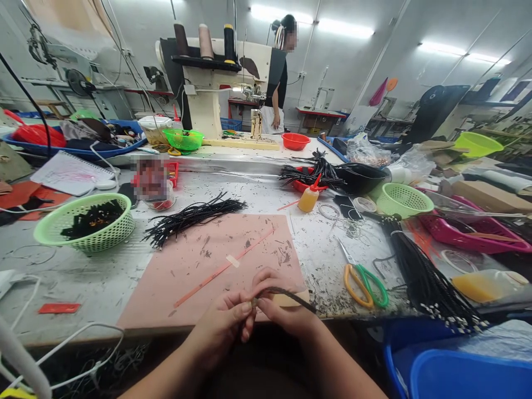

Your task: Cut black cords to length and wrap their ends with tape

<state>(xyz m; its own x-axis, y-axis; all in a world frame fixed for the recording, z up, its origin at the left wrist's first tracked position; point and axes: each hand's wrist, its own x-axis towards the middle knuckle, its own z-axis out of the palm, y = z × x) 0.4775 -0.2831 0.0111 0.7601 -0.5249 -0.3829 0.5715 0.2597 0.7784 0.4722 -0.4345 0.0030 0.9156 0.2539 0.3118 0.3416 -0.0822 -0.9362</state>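
Near the table's front edge, my left hand (pixel 233 313) and my right hand (pixel 276 305) meet, both closed on a thin black cord (pixel 293 296). Thumb and fingers of each pinch it close to one end, and the cord bends away over my right hand. What lies between the fingertips is too small to make out. Under and beyond my hands spreads a pink sheet (pixel 266 244) with an orange strip ruler (pixel 208 282) taped across it. A bundle of black cords (pixel 195 216) lies at its far edge. Scissors (pixel 361 280) with orange and green handles rest to the right.
At left stands a green basket (pixel 83 227) of black pieces. A glue bottle (pixel 308 198), a large bundle of black cords (pixel 419 271) and a blue bin (pixel 465 366) are on the right. Behind are a sewing machine (pixel 203 105) and a standing person (pixel 280 83).
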